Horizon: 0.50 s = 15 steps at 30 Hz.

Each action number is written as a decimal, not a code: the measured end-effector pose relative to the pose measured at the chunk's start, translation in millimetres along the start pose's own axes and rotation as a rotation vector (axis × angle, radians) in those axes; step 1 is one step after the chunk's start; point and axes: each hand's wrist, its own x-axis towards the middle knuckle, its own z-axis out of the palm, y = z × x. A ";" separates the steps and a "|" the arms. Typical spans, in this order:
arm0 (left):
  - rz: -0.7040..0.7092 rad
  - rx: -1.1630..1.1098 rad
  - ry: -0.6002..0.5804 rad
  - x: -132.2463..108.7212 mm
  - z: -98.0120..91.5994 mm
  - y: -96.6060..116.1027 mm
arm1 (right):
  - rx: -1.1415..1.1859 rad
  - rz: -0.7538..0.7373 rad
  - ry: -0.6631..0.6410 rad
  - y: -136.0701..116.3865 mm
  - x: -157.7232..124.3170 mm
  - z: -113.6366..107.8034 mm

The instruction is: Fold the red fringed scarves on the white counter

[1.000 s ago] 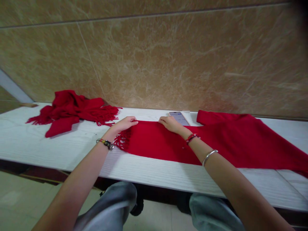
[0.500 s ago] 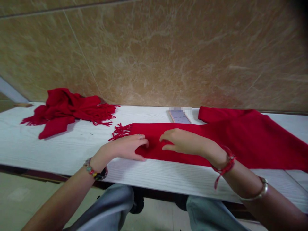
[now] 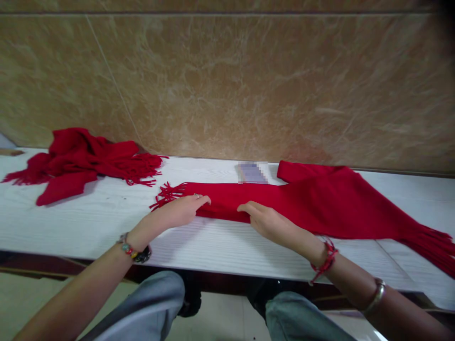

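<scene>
A long red fringed scarf (image 3: pixel 316 203) lies along the white table, narrow at its left end and wider toward the right. My left hand (image 3: pixel 186 208) grips the scarf's near edge close to the left fringe, thumb and fingers together. A short way to the right, my right hand (image 3: pixel 265 218) pinches the same near edge. Between the hands, that edge is folded up a little over the cloth. Both palms are turned away, so the fingertips are partly hidden.
A second red scarf (image 3: pixel 81 158) lies crumpled at the back left. A phone (image 3: pixel 252 173), its screen blurred out, lies behind the long scarf. The white table (image 3: pixel 199 255) meets a brown marbled wall (image 3: pixel 227 94). My knees are under the front edge.
Both hands have closed from open, curved fingers onto the scarf's near edge. That edge has moved away from me, narrowing the strip. The view has shifted slightly right.
</scene>
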 end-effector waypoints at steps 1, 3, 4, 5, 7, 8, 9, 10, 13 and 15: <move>-0.018 -0.048 0.002 1.8 -0.1 -0.9 | 0.041 0.025 0.037 3.4 -0.3 0.1; -0.042 -0.130 0.002 3.7 -1.0 -1.2 | 0.101 0.036 0.066 7.8 -1.5 -2.0; -0.040 -0.155 0.007 4.0 -1.8 -0.8 | 0.111 0.026 0.055 8.5 -2.6 -3.8; -0.029 -0.167 0.013 3.8 -2.6 -0.2 | 0.106 0.015 0.035 8.5 -3.9 -5.9; 0.009 -0.165 0.023 2.9 -4.5 1.0 | 0.071 0.012 -0.010 7.2 -6.8 -9.4; 0.028 -0.159 0.024 2.4 -5.4 1.2 | 0.055 0.020 -0.024 6.6 -8.0 -10.7; 0.042 -0.150 0.025 2.0 -6.3 1.0 | 0.047 0.034 -0.030 6.2 -8.9 -11.7; 0.052 -0.139 0.028 1.7 -7.2 0.4 | 0.049 0.053 -0.031 6.2 -9.4 -12.6; 0.096 -0.075 0.040 1.0 -10.6 -3.0 | 0.083 0.140 -0.013 7.1 -9.6 -16.4; 0.141 -0.008 0.039 -0.1 -13.4 -5.3 | 0.095 0.192 -0.006 7.0 -10.2 -20.3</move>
